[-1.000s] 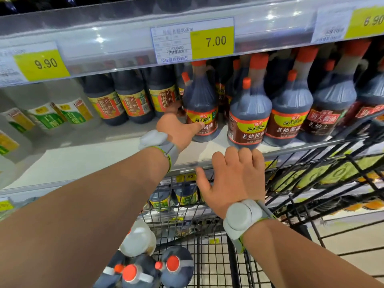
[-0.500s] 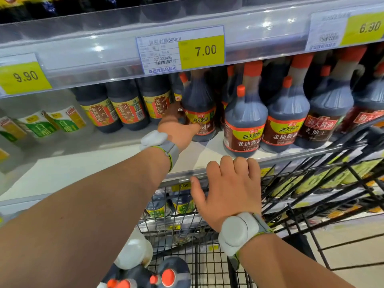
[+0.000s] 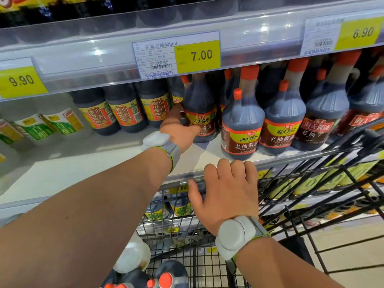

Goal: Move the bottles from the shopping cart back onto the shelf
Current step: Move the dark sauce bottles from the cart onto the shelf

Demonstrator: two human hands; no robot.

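Leaving spare bottles (image 3: pixel 164 277) below for later. Clamping left hand (image 3: pixel 178 132) round soy sauce bottle (image 3: pixel 200 115), seating it upright on shelf (image 3: pixel 205 156) beside matching stock. Hooking right hand (image 3: pixel 226 196) over shopping cart (image 3: pixel 307 204) rim, apparently steadying it.

we lose the fingers of the left hand (image 3: pixel 178 132) behind the soy sauce bottle (image 3: pixel 200 113). the right hand (image 3: pixel 226 192) curls its fingertips out of sight, so we cannot tell its grip. at bottom centre the frame's edge cuts off the bottles (image 3: pixel 143 277) in the cart (image 3: pixel 207 267). the price tag (image 3: pixel 176 54) has small print too blurred to read.
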